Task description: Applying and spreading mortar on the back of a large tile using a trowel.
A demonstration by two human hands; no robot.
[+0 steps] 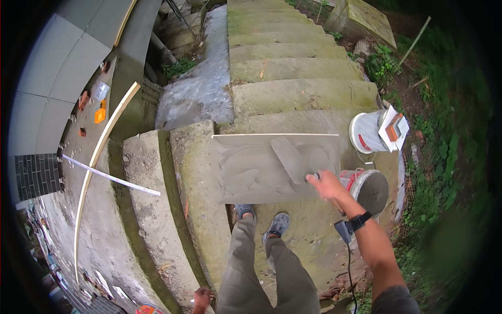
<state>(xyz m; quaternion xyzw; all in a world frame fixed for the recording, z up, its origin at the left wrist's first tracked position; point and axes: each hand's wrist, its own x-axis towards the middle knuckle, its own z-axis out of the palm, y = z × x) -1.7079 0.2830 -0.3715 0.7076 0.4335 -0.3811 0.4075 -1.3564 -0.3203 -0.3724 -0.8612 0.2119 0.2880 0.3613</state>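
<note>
My right hand [325,186] is closed around the handle of a flat steel trowel [287,159]. The trowel's long blade lies slantwise on grey mortar [243,175] spread over a large rectangular tile or board. Only the pale far edge [274,135] of that piece shows bare; the coat hides the rest. Beside my right wrist stands a bucket [352,179] filled near its top with grey mortar [374,192]. Low by my left leg hangs my left hand [202,298], fingers loosely bent and apart, with nothing visible in them.
Mossy concrete steps [298,68] run away ahead. A white bucket [361,131] carrying small tile samples [395,128] stands far right, near wire mesh and plants. Leftward lie a long curved-looking strip [97,152], a white measuring strip [112,178] and an orange box [100,112].
</note>
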